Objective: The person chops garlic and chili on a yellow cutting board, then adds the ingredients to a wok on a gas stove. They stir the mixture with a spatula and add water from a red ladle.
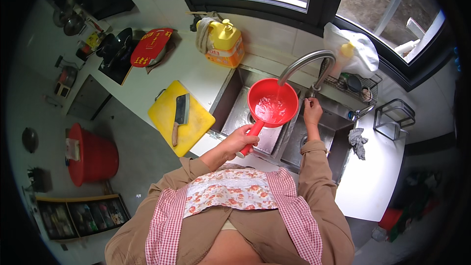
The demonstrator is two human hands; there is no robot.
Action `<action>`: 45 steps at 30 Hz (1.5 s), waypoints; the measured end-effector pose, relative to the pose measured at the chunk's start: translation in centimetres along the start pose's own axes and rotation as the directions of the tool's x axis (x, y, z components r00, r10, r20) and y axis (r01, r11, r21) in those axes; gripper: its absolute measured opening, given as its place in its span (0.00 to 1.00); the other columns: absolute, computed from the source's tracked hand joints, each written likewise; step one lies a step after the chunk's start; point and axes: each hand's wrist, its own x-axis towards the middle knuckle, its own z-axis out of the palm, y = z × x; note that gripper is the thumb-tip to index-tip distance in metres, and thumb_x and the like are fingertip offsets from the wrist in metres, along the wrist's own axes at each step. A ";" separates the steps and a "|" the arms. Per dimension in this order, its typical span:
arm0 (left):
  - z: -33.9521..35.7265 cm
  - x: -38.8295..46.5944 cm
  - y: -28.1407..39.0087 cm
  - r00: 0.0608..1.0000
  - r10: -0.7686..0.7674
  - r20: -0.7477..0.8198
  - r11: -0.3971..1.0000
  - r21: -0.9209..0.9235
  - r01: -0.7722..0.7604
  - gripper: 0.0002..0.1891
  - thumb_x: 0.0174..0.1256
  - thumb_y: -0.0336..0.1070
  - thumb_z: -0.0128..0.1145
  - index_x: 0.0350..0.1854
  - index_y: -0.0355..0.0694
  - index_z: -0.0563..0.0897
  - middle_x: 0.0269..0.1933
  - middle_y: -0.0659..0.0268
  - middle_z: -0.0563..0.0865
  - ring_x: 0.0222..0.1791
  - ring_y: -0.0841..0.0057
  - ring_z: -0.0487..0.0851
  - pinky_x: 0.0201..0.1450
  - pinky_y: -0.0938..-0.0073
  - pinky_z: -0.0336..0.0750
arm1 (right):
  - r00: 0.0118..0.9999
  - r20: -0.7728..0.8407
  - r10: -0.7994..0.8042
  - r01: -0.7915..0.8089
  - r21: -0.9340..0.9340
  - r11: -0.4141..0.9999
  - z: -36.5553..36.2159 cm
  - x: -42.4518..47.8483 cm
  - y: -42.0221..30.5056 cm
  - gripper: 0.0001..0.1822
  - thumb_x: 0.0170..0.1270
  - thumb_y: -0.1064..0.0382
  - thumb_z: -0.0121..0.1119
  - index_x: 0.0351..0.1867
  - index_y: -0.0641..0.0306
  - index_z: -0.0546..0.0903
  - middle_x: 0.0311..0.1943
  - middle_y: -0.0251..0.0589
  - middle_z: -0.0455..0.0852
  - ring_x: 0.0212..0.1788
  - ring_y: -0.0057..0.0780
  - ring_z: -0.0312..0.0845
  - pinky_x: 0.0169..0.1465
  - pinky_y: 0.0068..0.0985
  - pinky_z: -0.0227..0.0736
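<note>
My left hand (242, 140) grips the handle of a red plastic water ladle (272, 97) over the left basin of a steel double sink (278, 157). Water runs from the curved metal faucet (307, 59) into the ladle, where it splashes. At the faucet's base, my right hand (312, 110) has its fingers closed around what seems to be the tap lever, mostly hidden by them. Left of the sink, a cleaver (181, 114) with a wooden handle lies on a yellow cutting board (200, 122).
A yellow pump jug (226, 46) with a cloth stands behind the board. A wire basket (369, 82) holds items behind the sink; a grey rag (357, 142) and metal rack (393, 117) are at right. A red lidded tub (97, 154) stands at left.
</note>
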 end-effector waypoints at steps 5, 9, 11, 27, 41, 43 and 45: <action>-0.1 -0.1 -0.1 1.000 -0.002 0.002 1.000 -0.014 0.002 0.28 0.64 0.30 0.60 0.67 0.38 0.69 0.34 0.65 0.81 0.21 0.82 0.78 0.26 0.81 0.75 | 0.937 0.106 0.332 -0.347 0.382 0.857 -1.5 1.5 1.7 0.12 0.69 0.57 0.61 0.39 0.65 0.83 0.23 0.35 0.84 0.22 0.20 0.79 0.26 0.20 0.74; -0.3 0.3 -0.7 1.000 -0.021 -0.014 0.999 -0.029 0.021 0.29 0.63 0.30 0.60 0.67 0.37 0.69 0.33 0.66 0.81 0.22 0.82 0.79 0.22 0.82 0.74 | 0.902 0.227 0.366 -0.431 0.458 0.777 -2.8 1.9 1.5 0.11 0.73 0.58 0.56 0.41 0.66 0.82 0.26 0.37 0.85 0.22 0.20 0.80 0.25 0.19 0.76; -0.4 0.6 -1.4 1.000 -0.002 -0.014 0.999 -0.047 0.002 0.29 0.63 0.30 0.60 0.68 0.37 0.69 0.32 0.67 0.81 0.22 0.82 0.79 0.20 0.82 0.73 | 0.897 0.240 0.371 -0.442 0.488 0.753 -2.9 2.0 1.4 0.11 0.73 0.59 0.56 0.42 0.66 0.82 0.27 0.38 0.85 0.23 0.21 0.80 0.25 0.19 0.76; -0.3 1.0 -2.3 0.998 0.055 -0.044 0.997 -0.048 -0.057 0.34 0.62 0.29 0.60 0.73 0.39 0.64 0.32 0.66 0.81 0.22 0.83 0.79 0.24 0.83 0.74 | 0.867 0.284 0.409 -0.497 0.534 0.684 -3.2 1.2 1.7 0.10 0.72 0.60 0.57 0.43 0.65 0.83 0.30 0.37 0.87 0.25 0.20 0.80 0.27 0.17 0.75; -0.6 1.3 -3.3 0.995 0.080 -0.057 0.994 -0.067 -0.084 0.34 0.60 0.28 0.60 0.71 0.37 0.66 0.34 0.65 0.83 0.25 0.82 0.79 0.29 0.81 0.75 | 0.876 0.258 0.407 -0.481 0.531 0.698 -2.9 0.9 1.8 0.11 0.72 0.60 0.58 0.45 0.65 0.84 0.28 0.36 0.87 0.23 0.17 0.78 0.25 0.16 0.73; -0.5 1.2 -3.1 0.996 0.081 -0.040 0.993 -0.084 -0.084 0.34 0.60 0.27 0.59 0.71 0.36 0.66 0.34 0.65 0.83 0.25 0.82 0.79 0.29 0.81 0.75 | 0.878 0.248 0.409 -0.477 0.516 0.712 -3.1 0.8 1.9 0.11 0.72 0.59 0.58 0.45 0.65 0.84 0.29 0.36 0.87 0.23 0.17 0.78 0.25 0.16 0.72; -0.7 1.5 -3.4 0.995 0.092 -0.028 0.990 -0.105 -0.094 0.34 0.60 0.27 0.59 0.71 0.37 0.66 0.33 0.65 0.83 0.25 0.82 0.79 0.29 0.81 0.75 | 0.878 0.249 0.410 -0.478 0.508 0.716 -3.0 0.8 1.9 0.11 0.72 0.59 0.58 0.45 0.65 0.84 0.28 0.35 0.87 0.23 0.16 0.78 0.25 0.16 0.71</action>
